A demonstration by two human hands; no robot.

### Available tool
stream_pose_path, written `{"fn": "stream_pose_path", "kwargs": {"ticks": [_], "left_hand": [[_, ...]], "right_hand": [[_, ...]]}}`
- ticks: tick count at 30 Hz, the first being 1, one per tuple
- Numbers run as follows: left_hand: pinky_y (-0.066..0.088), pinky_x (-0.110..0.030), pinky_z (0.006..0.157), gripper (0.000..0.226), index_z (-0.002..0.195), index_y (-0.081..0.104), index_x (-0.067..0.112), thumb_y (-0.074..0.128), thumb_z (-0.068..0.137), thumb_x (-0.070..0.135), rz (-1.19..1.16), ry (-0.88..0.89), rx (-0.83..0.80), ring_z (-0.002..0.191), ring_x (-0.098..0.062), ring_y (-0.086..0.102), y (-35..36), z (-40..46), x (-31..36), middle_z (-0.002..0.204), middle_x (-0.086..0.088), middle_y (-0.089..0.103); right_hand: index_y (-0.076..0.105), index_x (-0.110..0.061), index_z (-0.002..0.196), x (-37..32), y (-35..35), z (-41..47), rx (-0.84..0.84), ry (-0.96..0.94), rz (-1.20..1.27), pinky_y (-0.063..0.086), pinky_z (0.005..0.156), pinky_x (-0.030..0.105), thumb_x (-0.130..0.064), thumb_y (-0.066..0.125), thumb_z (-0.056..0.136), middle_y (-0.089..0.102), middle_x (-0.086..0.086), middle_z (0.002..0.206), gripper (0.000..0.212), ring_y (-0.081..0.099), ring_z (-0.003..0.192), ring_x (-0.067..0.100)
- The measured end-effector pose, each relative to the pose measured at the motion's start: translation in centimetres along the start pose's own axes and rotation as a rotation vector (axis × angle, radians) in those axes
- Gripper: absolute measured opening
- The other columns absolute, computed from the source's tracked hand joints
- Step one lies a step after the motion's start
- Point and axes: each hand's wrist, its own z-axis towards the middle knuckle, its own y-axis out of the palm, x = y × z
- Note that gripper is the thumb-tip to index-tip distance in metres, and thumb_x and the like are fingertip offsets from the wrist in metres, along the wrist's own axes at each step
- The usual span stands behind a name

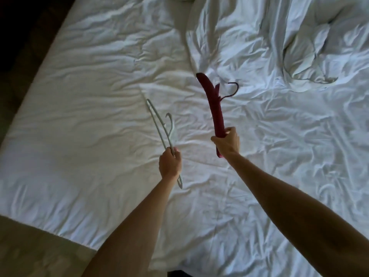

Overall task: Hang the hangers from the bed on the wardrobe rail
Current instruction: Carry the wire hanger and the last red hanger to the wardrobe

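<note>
Head view: the left hand grips a white plastic hanger, the right hand a dark red padded hanger, each near one end. Both hangers point away over the bed, hooks turned right; no wardrobe rail shows.

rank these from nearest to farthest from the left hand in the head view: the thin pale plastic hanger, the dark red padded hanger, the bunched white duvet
1. Thin pale plastic hanger: gripped in the left hand itself.
2. Dark red padded hanger: to the right, held by the right hand.
3. Bunched white duvet: far upper right on the bed.
</note>
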Motion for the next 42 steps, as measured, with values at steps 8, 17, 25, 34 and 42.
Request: {"fn": "stream_pose_path", "kwargs": {"ticks": [8,17,25,34,42], "left_hand": [[0.045,-0.027,0.053,0.039,0.064,0.061,0.007,0.062,0.098,0.026,-0.327,0.068,0.079,0.047,-0.013,0.059,-7.0,-14.6,-1.0,0.050,0.002,0.061],[0.051,-0.024,0.050,0.033,0.070,0.065,0.007,0.063,0.098,0.024,-0.530,0.010,0.297,0.042,-0.009,0.057,-15.5,-32.0,-5.8,0.054,-0.003,0.064],[0.050,-0.020,0.060,0.038,0.065,0.064,0.012,0.061,0.099,0.028,-0.621,-0.089,0.543,0.049,-0.006,0.059,-23.5,-41.2,-16.1,0.054,0.003,0.063],[0.045,-0.017,0.050,0.034,0.071,0.066,0.011,0.062,0.100,0.027,-0.786,-0.203,0.810,0.045,0.000,0.057,-35.7,-46.9,-31.4,0.058,0.001,0.065],[0.045,-0.014,0.048,0.032,0.074,0.071,0.006,0.064,0.097,0.027,-0.873,-0.314,0.972,0.047,-0.001,0.059,-50.3,-47.8,-47.3,0.056,0.004,0.067]], "right_hand": [[0.070,-0.020,0.098,1.6,-6.2,-18.7,-0.049,-0.138,0.008,0.056,0.051,0.032,-0.030,0.074,0.074,0.067,-0.005,0.067,0.027,0.060,0.051,0.013],[0.067,-0.010,0.098,2.2,-8.2,-36.6,-0.466,-0.391,-0.003,0.040,0.046,0.023,-0.030,0.064,0.093,0.052,-0.001,0.061,0.021,0.049,0.049,0.011],[0.067,-0.010,0.084,2.3,-3.4,-50.2,-0.625,-0.734,-0.073,0.049,0.047,0.025,-0.047,0.058,0.096,0.062,0.005,0.061,0.040,0.056,0.045,0.009],[0.068,-0.016,0.071,-0.2,11.2,-65.5,-0.814,-0.975,-0.258,0.055,0.056,0.031,-0.049,0.070,0.087,0.069,-0.003,0.063,0.037,0.066,0.057,0.015],[0.070,-0.023,0.076,-3.7,27.5,-81.5,-0.970,-1.054,-0.398,0.056,0.060,0.030,-0.048,0.074,0.082,0.070,-0.006,0.068,0.026,0.069,0.063,0.010]]}}
